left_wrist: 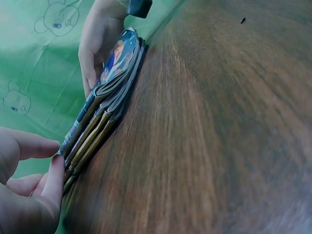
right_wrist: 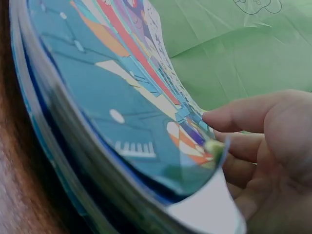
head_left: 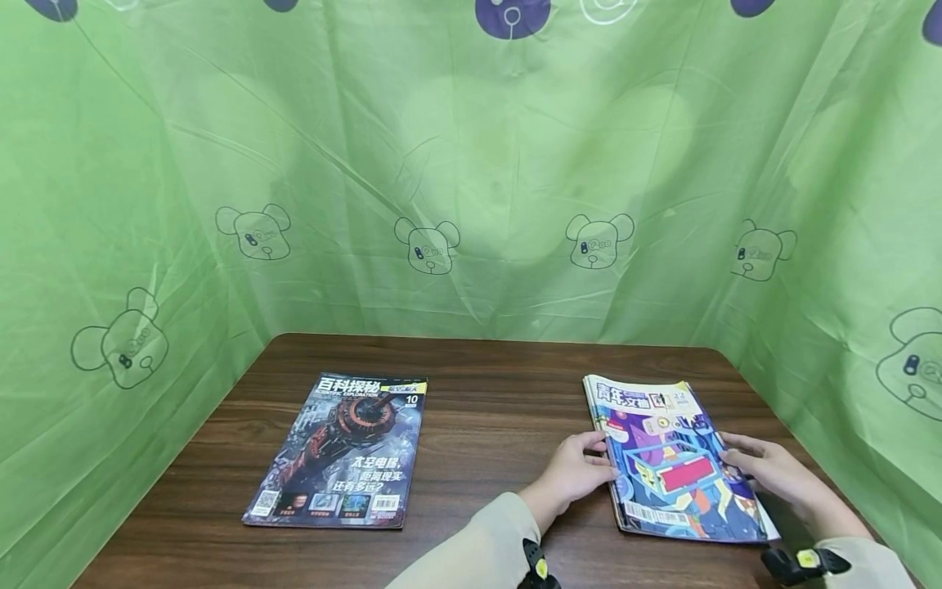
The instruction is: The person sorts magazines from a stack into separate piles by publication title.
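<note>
A stack of several magazines (head_left: 662, 466) lies on the right of the table, its top cover purple and blue with a white title band. My left hand (head_left: 574, 470) holds the stack's left edge; in the left wrist view its thumb and a finger (left_wrist: 41, 146) meet at the edge of the top magazine. At the opposite edge, my right hand (head_left: 773, 470) grips the stack, with fingertips close to the cover's side. Bent page layers (right_wrist: 92, 161) and a white sheet corner (right_wrist: 209, 204) show in the right wrist view.
Another magazine (head_left: 346, 450), with a dark cover and a red-and-black machine, lies flat on the left of the brown wooden table (head_left: 486, 409). A green curtain (head_left: 471, 164) with bear drawings surrounds the table's back and sides. Each wrist wears a black strap (head_left: 540, 564).
</note>
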`<action>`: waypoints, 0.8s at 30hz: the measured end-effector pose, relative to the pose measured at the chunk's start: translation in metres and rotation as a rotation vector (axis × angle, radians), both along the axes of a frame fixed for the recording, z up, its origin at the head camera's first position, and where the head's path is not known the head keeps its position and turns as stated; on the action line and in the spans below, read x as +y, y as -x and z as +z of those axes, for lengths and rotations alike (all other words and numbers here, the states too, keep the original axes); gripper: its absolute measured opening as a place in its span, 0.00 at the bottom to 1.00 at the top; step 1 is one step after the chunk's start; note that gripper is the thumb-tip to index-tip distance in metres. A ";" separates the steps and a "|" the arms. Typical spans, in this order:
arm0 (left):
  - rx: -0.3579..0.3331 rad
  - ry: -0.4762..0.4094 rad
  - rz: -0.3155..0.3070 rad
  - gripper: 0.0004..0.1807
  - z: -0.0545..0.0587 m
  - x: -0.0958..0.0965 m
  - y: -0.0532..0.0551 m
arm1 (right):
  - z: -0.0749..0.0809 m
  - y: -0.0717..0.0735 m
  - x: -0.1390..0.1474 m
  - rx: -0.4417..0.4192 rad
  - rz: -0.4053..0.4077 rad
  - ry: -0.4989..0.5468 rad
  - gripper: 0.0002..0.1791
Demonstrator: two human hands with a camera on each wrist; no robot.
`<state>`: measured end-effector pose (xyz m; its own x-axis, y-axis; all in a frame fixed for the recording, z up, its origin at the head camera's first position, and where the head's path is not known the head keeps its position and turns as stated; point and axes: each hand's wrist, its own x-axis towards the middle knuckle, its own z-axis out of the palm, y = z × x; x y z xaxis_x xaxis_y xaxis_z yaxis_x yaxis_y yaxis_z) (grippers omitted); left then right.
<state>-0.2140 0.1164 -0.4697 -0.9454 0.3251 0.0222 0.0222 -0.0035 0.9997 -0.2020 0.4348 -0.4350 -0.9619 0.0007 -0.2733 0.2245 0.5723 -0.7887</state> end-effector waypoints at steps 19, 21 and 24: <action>-0.036 -0.041 -0.032 0.31 0.007 -0.010 0.005 | 0.006 0.001 -0.003 0.105 0.000 -0.087 0.39; -0.038 -0.035 -0.031 0.31 0.008 -0.014 0.006 | 0.006 0.002 -0.006 0.100 0.000 -0.072 0.39; -0.037 -0.019 -0.027 0.31 0.008 -0.020 0.009 | 0.007 0.003 -0.012 0.083 -0.011 -0.058 0.40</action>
